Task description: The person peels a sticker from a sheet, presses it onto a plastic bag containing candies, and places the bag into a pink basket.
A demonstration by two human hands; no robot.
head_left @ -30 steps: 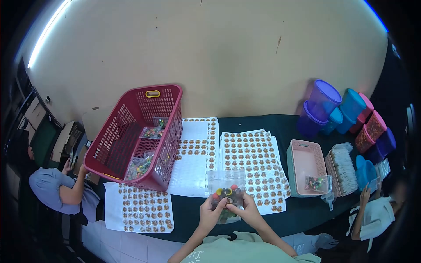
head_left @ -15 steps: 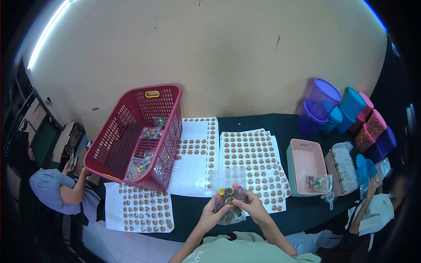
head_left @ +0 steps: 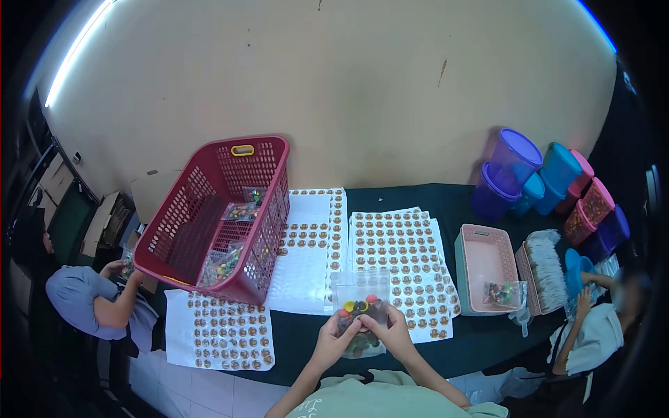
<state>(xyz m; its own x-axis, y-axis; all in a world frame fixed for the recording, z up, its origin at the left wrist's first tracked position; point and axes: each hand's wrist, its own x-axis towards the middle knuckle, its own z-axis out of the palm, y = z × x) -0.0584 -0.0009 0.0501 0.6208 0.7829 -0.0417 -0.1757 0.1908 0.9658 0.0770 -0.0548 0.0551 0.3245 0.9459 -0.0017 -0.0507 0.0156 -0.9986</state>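
A clear plastic bag [head_left: 361, 282] of colourful sweets is held upright above the dark table's front edge. My left hand [head_left: 336, 339] grips its left side and my right hand [head_left: 392, 330] its right side. Both thumbs press together on the bag's front, over the spot where a round sticker was visible. Red and yellow pieces show above the thumbs, dark and green ones below. Behind the bag lie sheets of round brown stickers [head_left: 397, 240].
A maroon basket [head_left: 275, 202] with filled bags stands left, beside another sticker sheet [head_left: 233, 338]. Rightward are a pink tray [head_left: 488, 244] with one bag, a basket of packets [head_left: 546, 268], a scoop [head_left: 521, 320] and stacked tubs [head_left: 516, 160]. A person works at each side.
My thumbs have moved together over the sticker on the bag. The person on the left now holds a bag with colourful contents, and the person on the right has a hand at the blue container.
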